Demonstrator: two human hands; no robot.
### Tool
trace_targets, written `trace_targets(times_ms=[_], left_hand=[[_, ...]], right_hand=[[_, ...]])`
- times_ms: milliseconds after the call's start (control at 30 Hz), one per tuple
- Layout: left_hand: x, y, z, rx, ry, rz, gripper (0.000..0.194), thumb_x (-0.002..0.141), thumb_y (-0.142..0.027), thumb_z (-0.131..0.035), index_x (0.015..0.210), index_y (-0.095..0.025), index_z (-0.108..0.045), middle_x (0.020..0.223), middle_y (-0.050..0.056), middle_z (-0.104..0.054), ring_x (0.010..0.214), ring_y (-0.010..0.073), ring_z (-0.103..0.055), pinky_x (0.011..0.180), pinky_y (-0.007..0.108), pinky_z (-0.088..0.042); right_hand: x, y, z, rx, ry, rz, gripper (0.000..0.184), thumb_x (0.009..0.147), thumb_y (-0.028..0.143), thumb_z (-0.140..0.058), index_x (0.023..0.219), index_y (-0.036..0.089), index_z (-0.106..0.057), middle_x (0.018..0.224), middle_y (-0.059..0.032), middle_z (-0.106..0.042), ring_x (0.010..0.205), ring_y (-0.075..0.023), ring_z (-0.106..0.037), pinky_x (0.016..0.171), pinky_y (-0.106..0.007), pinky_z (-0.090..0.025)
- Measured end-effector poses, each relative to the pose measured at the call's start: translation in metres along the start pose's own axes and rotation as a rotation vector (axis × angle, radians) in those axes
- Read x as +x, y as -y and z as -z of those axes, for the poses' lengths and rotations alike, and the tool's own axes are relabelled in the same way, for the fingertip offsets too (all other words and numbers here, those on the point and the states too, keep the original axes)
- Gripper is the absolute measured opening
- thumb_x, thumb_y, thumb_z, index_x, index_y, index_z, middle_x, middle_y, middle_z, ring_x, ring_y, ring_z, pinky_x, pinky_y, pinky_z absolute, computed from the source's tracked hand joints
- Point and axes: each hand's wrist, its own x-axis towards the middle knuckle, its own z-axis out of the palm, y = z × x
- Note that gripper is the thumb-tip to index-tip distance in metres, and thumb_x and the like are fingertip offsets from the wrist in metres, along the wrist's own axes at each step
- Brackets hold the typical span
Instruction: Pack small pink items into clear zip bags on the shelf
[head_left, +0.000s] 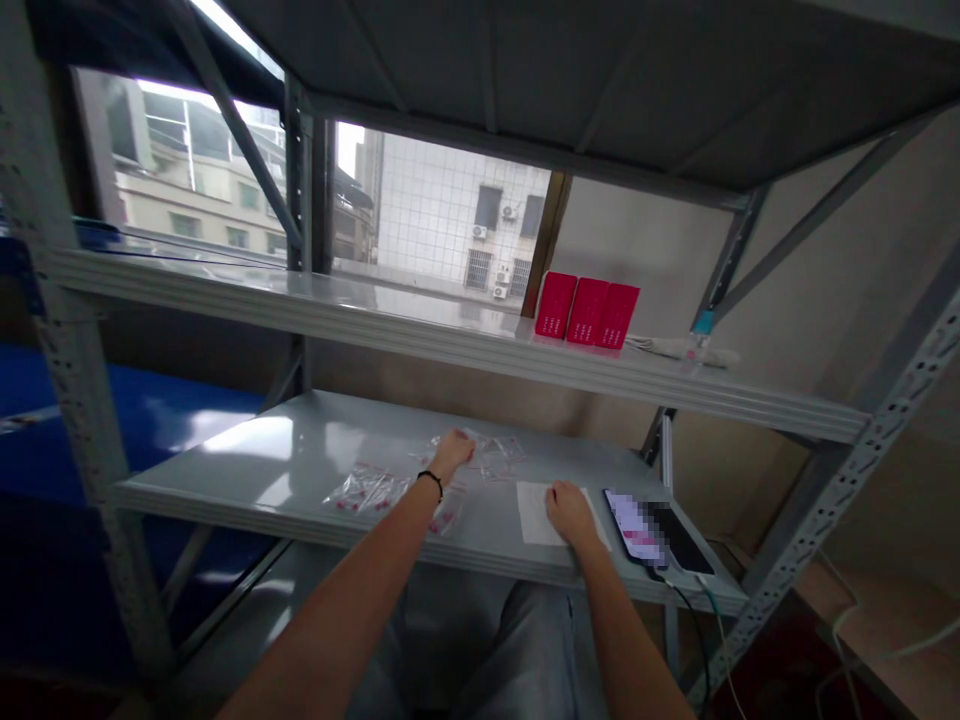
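My left hand (pixel 452 455), with a black band on its wrist (pixel 430 483), rests on a heap of transparent plastic bags (pixel 469 452) on the lower grey steel shelf (pixel 225 480). Another small bag with pink-tipped items (pixel 366 491) lies to its left, and one more (pixel 444 516) sits below my left wrist. My right hand (pixel 572 513) is on a white paper sheet (pixel 538 513), its fingers curled and partly hidden. Beside that hand lies a smartphone with a blurred lit screen (pixel 636 527), touching a dark phone or tablet (pixel 679 540).
Three red boxes (pixel 586 310) stand on the upper shelf (pixel 420 325), beside a white bundle (pixel 682 350). Perforated steel uprights (pixel 892 440) frame the shelving. A cable (pixel 694 630) hangs from the phone past the shelf's front edge. My knees lie below the shelf.
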Motion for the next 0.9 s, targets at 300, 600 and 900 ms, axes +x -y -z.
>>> trace_targets(times_ms=[300, 600, 900], left_hand=[[0.015, 0.013, 0.021, 0.649, -0.053, -0.135, 0.035, 0.095, -0.032, -0.061, 0.125, -0.014, -0.061, 0.128, 0.013, -0.062, 0.117, 0.0273, -0.06, 0.101, 0.048, -0.047], [0.006, 0.033, 0.066, 0.949, 0.09, -0.229, 0.04, 0.09, -0.029, -0.057, 0.127, -0.015, -0.063, 0.121, 0.016, -0.07, 0.115, 0.0277, -0.064, 0.1, 0.036, -0.046], [0.001, 0.027, 0.061, 0.868, 0.051, -0.2, 0.02, 0.096, -0.031, -0.057, 0.096, -0.014, -0.07, 0.102, 0.011, -0.073, 0.103, 0.0255, -0.067, 0.095, 0.045, -0.048]], right_hand=[[-0.003, -0.006, 0.002, -0.019, -0.094, 0.017, 0.033, 0.101, 0.024, -0.04, 0.095, 0.013, -0.07, 0.101, -0.014, -0.072, 0.101, -0.0227, -0.062, 0.09, -0.028, -0.036], [-0.008, 0.001, 0.018, 0.049, -0.246, -0.034, 0.03, 0.096, 0.018, -0.042, 0.081, 0.016, -0.069, 0.09, -0.0117, -0.072, 0.092, -0.0222, -0.06, 0.083, -0.029, -0.035], [-0.028, -0.006, 0.036, 0.108, -0.288, 0.042, 0.03, 0.095, 0.019, -0.041, 0.069, 0.02, -0.058, 0.077, -0.0072, -0.068, 0.079, -0.0197, -0.059, 0.072, -0.028, -0.034]])
